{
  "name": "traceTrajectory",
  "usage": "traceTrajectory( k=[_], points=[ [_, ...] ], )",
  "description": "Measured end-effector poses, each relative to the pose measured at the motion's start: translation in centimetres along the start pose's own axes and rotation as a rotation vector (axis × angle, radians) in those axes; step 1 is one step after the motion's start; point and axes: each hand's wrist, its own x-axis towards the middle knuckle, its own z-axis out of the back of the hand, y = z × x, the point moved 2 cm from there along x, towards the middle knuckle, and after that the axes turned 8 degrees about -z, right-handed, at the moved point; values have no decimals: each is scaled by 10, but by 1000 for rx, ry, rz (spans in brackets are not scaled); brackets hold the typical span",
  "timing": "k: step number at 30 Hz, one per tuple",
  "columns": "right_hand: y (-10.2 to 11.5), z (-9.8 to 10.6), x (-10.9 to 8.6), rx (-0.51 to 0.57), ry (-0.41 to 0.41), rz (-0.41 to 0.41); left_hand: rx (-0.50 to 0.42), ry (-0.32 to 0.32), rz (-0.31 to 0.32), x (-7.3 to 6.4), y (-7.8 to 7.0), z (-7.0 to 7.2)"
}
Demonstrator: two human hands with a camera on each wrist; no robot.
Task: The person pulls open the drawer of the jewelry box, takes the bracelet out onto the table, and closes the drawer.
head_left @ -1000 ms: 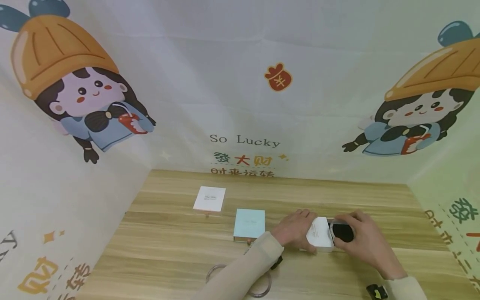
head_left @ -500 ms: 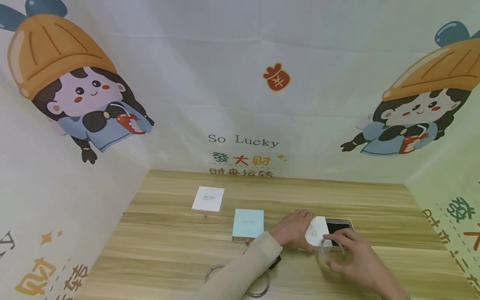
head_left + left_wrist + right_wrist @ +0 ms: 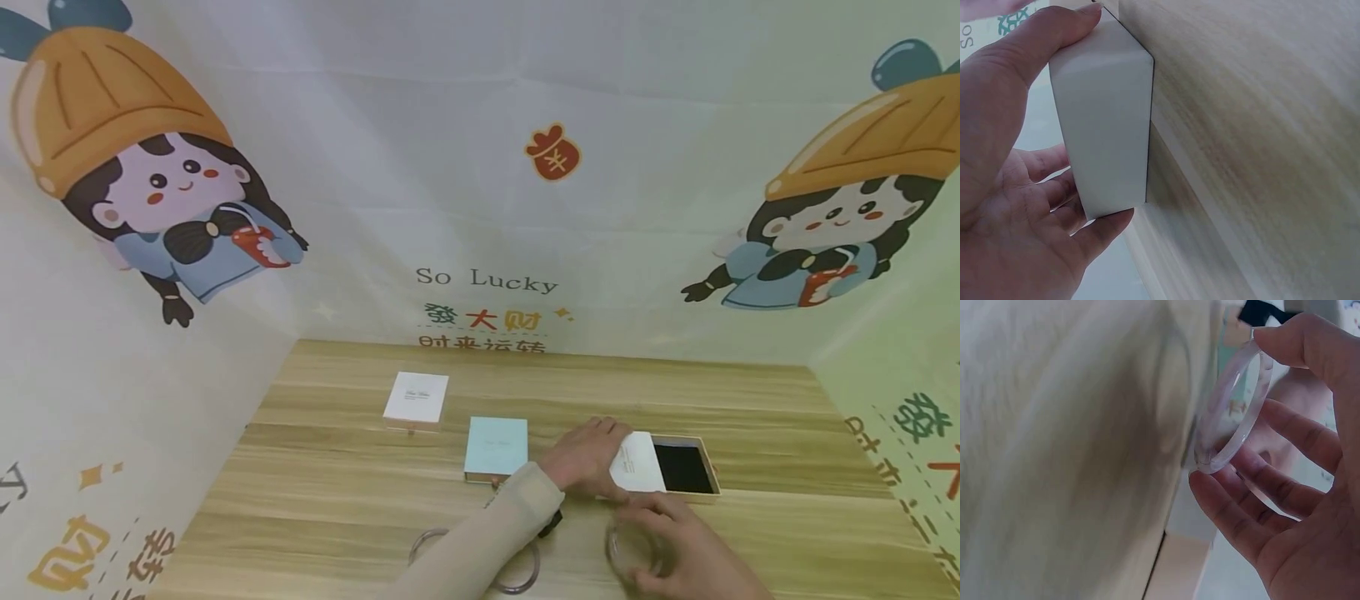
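Observation:
My left hand (image 3: 585,457) grips the white sleeve of a jewelry box (image 3: 634,463), thumb and fingers at its opposite ends in the left wrist view. From the sleeve's right side a drawer (image 3: 711,472) sticks out, lined with a black pad (image 3: 682,468). Just in front of the box, my right hand (image 3: 688,548) pinches a translucent, pale purplish bangle (image 3: 1215,415) between thumb and fingertips. The bangle is tilted close over the table, and in the head view it is blurred.
Another bangle (image 3: 536,573) lies on the wood table, partly hidden beneath the left sleeve (image 3: 480,533). Left of the hands sit a closed light blue box (image 3: 497,446) and, farther back, a closed white box (image 3: 416,397). Printed cloth walls surround the table's back and sides.
My right hand has lifted the bangle off the black pad in the drawer and carried it left and toward me. The left hand stays on the box.

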Motion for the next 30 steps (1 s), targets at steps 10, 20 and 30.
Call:
traceTrajectory(
  k=[10, 20, 30],
  points=[
    [9, -23, 2, -67, 63, 129, 22, 12, -9, 1, -2, -1],
    [7, -28, 0, -80, 115, 130, 15, 21, -4, 1, -2, -2],
    [6, -21, 2, -22, 157, 66, -1, 20, 10, 1, 0, 0]
  ],
)
